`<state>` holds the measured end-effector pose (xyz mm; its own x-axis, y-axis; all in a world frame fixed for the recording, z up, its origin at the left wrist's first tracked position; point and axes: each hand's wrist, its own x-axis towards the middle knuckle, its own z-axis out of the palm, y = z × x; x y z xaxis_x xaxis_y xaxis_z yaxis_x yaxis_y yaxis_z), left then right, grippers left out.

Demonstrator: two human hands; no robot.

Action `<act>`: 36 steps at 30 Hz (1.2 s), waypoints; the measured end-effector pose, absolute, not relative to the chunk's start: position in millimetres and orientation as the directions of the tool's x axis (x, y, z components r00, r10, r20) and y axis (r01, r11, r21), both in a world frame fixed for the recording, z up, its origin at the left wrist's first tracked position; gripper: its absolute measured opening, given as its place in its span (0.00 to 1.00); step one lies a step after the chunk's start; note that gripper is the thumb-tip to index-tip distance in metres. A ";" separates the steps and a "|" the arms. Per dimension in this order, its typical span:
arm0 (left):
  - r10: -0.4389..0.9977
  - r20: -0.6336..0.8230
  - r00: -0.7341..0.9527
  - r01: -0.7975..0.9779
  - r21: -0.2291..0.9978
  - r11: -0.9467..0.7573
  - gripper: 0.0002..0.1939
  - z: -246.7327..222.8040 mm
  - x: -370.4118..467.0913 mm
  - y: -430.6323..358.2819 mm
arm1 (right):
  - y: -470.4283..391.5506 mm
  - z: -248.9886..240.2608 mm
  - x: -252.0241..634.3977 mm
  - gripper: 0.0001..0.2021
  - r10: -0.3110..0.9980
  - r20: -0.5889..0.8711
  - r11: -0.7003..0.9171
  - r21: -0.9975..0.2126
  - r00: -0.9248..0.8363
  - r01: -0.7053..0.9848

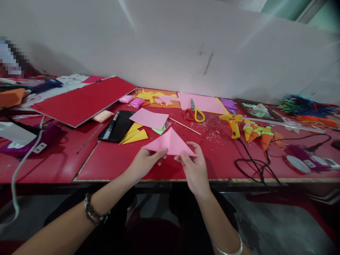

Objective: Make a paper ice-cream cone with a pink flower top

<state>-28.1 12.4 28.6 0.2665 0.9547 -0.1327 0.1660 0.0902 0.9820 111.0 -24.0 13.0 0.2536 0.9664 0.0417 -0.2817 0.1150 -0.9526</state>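
A pink sheet of paper [171, 141], folded into a triangle with a crease down its middle, is held just above the red table's front part. My left hand [148, 159] pinches its left side, thumb on top and fingers underneath. On the right side, my right hand [193, 164] grips the paper near its corner in the same way. Just beyond the triangle lies a flat pink paper piece [150, 118], partly over yellow paper pieces [134, 135] and a bit of green paper [158, 131]. A thin wooden stick [184, 126] rests behind my right hand.
Red-and-yellow-handled scissors [194, 114] lie further back. At right are a yellow glue gun [233, 124] with a looping black cord and small orange paper cones [259, 134]. A black phone-like slab [117, 127] with a pen on it and a large red board [87, 99] occupy the left.
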 end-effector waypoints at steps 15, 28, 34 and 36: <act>0.924 0.122 0.361 0.258 0.940 -0.225 0.12 27.9 -27.9 9.8 | -24.3 11.0 106.7 0.08 0.976 0.028 0.058 -0.989 0.215 -0.134; 0.880 0.176 0.441 0.166 0.948 -0.273 0.08 27.0 -26.7 9.0 | -25.1 12.4 105.4 0.06 0.980 0.037 0.067 -0.987 0.196 -0.148; 0.894 0.165 0.416 0.221 0.936 -0.275 0.08 22.4 -28.0 8.7 | -25.8 12.4 105.8 0.05 0.974 0.070 0.087 -0.994 0.216 -0.071; 0.903 0.174 0.392 0.260 0.921 -0.290 0.10 20.8 -27.8 8.0 | -26.3 11.6 105.4 0.05 0.970 0.081 0.098 -0.993 0.228 -0.062</act>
<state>-27.8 8.0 20.8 0.3922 0.9033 0.1739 0.2595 -0.2901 0.9211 105.4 -26.3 11.6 0.2279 0.9703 0.0810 -0.0623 0.0975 -0.9933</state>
